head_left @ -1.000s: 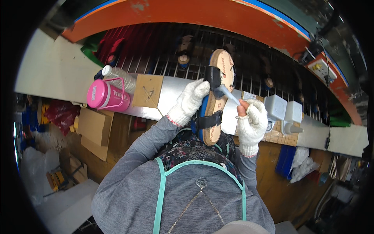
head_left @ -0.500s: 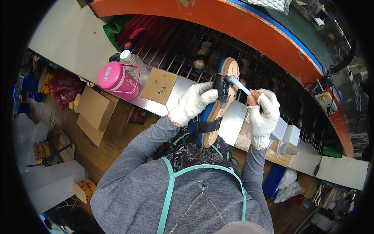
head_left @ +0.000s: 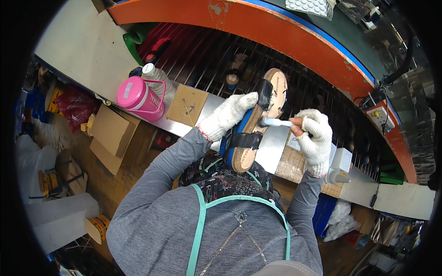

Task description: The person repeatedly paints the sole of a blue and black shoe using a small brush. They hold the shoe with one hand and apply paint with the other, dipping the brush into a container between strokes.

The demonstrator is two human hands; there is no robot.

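My left hand [head_left: 230, 114] clasps the sandal [head_left: 251, 125] by its blue side, tilted over the metal ledge [head_left: 273, 149]. My right hand [head_left: 315, 138] pinches the brush [head_left: 279, 122], its head at the footbed's [head_left: 277, 92] edge; I can't tell whether it touches. I judge the sandal light, its sole stiff, the shiny straps [head_left: 246, 140] soft and perhaps slick, so the side is the surer hold.

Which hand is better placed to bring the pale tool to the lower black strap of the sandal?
Probably the right. The right hand holds the pale tool, its head near the lower black strap; the left hand is occupied holding the sandal.
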